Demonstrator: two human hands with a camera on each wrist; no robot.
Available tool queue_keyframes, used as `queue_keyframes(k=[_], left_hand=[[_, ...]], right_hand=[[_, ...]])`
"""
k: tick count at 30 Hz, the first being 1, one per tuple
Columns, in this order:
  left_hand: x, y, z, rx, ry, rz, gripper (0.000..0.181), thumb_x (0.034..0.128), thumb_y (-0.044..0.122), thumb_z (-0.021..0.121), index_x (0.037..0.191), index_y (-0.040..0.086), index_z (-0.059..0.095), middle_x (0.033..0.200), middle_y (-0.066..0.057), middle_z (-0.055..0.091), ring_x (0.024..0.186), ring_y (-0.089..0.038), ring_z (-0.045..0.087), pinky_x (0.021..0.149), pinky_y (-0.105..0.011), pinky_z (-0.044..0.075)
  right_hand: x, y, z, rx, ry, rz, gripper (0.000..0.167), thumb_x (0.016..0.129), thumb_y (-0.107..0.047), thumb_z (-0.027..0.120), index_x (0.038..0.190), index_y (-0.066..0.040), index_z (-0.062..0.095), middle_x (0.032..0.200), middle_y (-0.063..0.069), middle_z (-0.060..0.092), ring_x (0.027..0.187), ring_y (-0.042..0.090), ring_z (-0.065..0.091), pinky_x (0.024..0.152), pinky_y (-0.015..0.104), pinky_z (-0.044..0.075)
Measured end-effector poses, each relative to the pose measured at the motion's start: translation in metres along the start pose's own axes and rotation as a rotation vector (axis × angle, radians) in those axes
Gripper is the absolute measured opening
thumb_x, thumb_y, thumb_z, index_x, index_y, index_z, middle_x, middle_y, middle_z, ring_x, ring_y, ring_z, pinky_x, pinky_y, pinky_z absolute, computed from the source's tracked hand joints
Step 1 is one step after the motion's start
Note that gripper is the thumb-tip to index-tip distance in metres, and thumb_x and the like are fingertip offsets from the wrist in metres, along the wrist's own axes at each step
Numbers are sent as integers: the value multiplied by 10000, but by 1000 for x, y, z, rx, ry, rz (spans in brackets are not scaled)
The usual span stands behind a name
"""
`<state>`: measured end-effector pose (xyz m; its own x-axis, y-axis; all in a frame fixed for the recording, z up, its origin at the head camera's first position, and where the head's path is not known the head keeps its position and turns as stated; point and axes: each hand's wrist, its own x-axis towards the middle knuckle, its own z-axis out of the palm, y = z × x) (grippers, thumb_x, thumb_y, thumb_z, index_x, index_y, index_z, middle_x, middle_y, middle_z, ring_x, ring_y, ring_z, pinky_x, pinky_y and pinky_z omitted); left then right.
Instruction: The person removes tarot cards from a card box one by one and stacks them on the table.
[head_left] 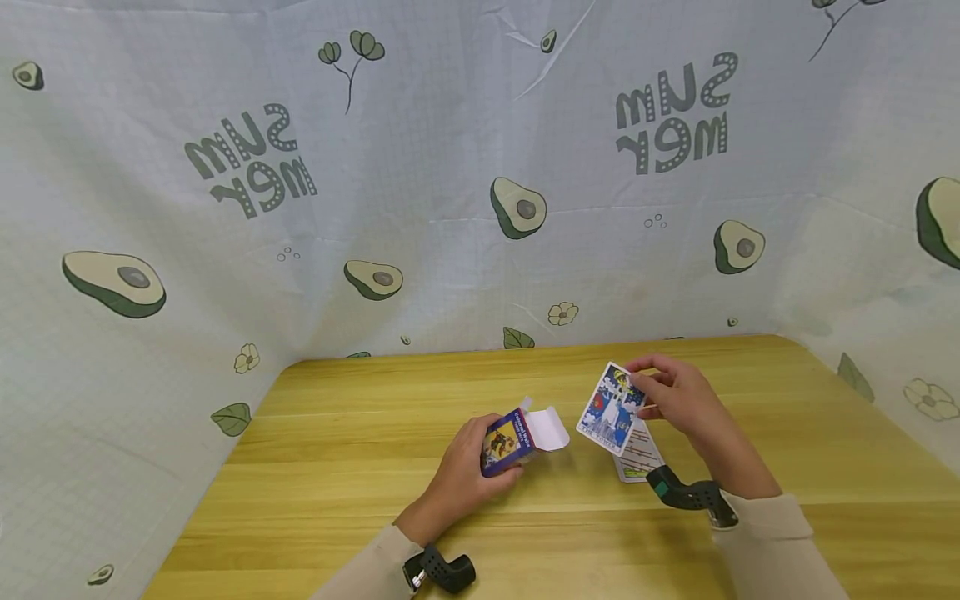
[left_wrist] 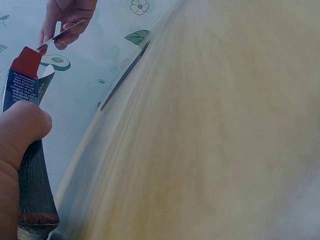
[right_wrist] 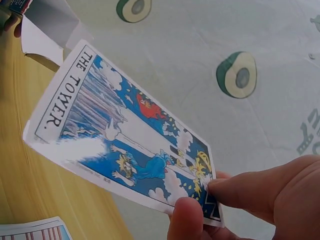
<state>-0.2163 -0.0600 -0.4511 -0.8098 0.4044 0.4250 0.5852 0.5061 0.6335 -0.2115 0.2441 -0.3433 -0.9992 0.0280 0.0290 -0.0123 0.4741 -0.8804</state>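
Observation:
My left hand (head_left: 467, 467) grips a purple tarot card box (head_left: 504, 443) with its white flap open toward the right. In the left wrist view, the thumb (left_wrist: 25, 125) lies across the side of the box (left_wrist: 22, 85). Between thumb and fingers, my right hand (head_left: 678, 396) pinches a tarot card (head_left: 611, 410) by its far end. "THE TOWER" is printed on this card (right_wrist: 135, 132) in the right wrist view. Below it, a second card (head_left: 639, 457) lies face up on the table, partly covered by the held card. Whether the box holds more cards cannot be seen.
A wooden table (head_left: 337, 475) spreads beneath both hands. Behind it hangs a pale curtain (head_left: 450, 142) printed with avocados, leaves and lettering. Dark camera mounts sit on the left wrist (head_left: 442, 571) and right wrist (head_left: 690, 493).

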Motion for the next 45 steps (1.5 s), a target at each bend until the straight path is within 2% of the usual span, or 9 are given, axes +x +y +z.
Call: queue_keyframes(k=[7,13,18,24,31,38,40,45], left_hand=[[0,0,0,-3,0,-3,718,796,384,771,1371,117,433,1202,-50,555,985,-111,509,825,-274,472],[0,0,0,3,0,-1,718,800,399,765,1371,120,432,1203,-47,555,988,-110,509,827,-272,472],[0,0,-1,4,-1,-2,721,802,402,764,1375,122,428,1209,-47,553,994,-109,508,832,-278,473],[0,0,0,8,4,1,718,801,386,767,1375,122,426,1204,-48,554,993,-112,508,833,-281,474],[0,0,0,6,8,7,713,802,390,766,1372,123,428,1204,-49,554,991,-111,509,827,-278,473],[0,2,-1,-3,-4,-4,721,799,372,774,1372,98,432,1206,-46,551,998,-118,510,836,-284,475],[1,3,-2,-4,-4,-7,720,800,374,773,1369,93,434,1205,-47,552,997,-121,510,835,-290,474],[1,3,-2,-6,-4,-10,718,804,380,769,1370,92,435,1206,-56,553,997,-127,511,835,-291,473]], right_hand=[[0,1,0,-22,-6,13,356,963,-62,490,1306,34,503,1122,271,562,779,240,614,725,294,553],[1,4,-3,-67,0,14,371,932,-16,529,1299,32,514,1095,264,578,830,277,615,789,379,547],[1,6,-4,-113,23,51,427,911,-39,571,1325,22,484,1170,309,556,945,364,619,861,466,514],[1,8,-6,-88,28,88,436,942,-122,595,1324,45,468,1224,310,550,1006,380,618,917,529,464],[7,17,-7,-81,21,77,407,947,-157,610,1257,94,530,1184,280,579,968,319,632,871,455,508],[27,49,-10,-89,71,160,395,912,-243,671,1209,8,600,1113,173,626,903,262,630,728,360,547],[27,50,-10,-85,58,160,424,914,-252,670,1222,26,587,1131,201,615,912,272,625,739,351,549],[18,38,-10,-78,43,168,445,941,-221,627,1253,86,544,1181,277,576,923,289,612,798,323,540]])
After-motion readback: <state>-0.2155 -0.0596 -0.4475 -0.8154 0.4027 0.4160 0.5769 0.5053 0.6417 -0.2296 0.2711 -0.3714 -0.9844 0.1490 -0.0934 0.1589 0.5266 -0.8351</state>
